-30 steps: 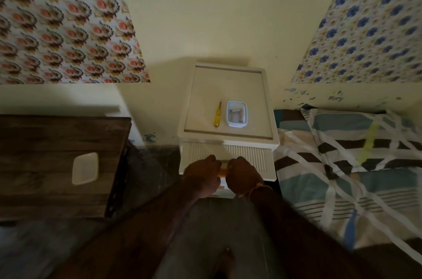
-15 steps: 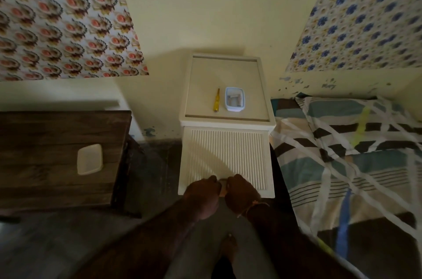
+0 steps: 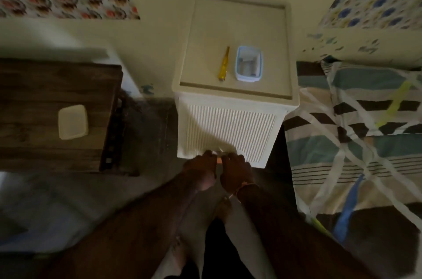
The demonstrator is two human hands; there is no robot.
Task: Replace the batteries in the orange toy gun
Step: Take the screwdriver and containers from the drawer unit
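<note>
Hands (image 3: 218,170) together clutch what looks like orange toy gun (image 3: 219,160).

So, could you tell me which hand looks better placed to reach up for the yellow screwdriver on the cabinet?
Probably the left hand: the yellow screwdriver lies on the white cabinet, left of the small container. Both hands seem closed around something orange, so the right hand could keep holding it.

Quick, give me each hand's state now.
Left hand: curled round a small orange object.
Right hand: curled round the same object.
</note>
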